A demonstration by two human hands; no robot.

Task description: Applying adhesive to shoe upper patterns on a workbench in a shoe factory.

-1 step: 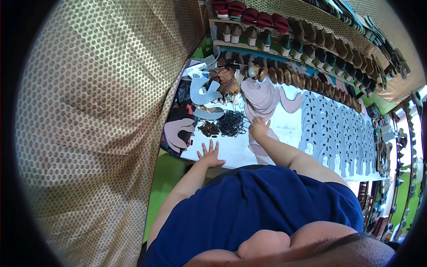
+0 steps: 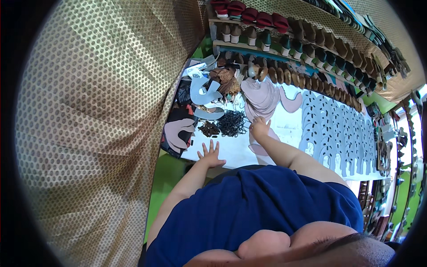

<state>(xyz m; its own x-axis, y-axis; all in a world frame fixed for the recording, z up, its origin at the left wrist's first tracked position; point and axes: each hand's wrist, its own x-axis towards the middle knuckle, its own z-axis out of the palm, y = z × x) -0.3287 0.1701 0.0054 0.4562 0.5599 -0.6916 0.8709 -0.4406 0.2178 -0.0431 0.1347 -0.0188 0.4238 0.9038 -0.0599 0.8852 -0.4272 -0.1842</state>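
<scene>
On the white tabletop [image 2: 235, 149], near its front edge, my left hand [image 2: 211, 156] lies with its fingers spread and nothing in it. Just beyond it sit a small heap of dark brown bits [image 2: 208, 129] and a tangle of thin black loops [image 2: 232, 123]. My right hand [image 2: 259, 128] rests to the right of that tangle, fingers apart, at the near end of a fanned stack of pale pink curved pieces [image 2: 260, 100]. More pink pieces [image 2: 270, 135] lie partly hidden beneath my right forearm. Neither hand appears to hold anything.
Rows of overlapping grey cut pieces [image 2: 338, 133] with small dark tabs cover the table's right side. Grey curved pieces [image 2: 202, 92] and brown patterned material [image 2: 229, 84] lie at the back left. Shelves of shoes [image 2: 284, 44] stand behind; a gold patterned curtain [image 2: 98, 115] hangs left.
</scene>
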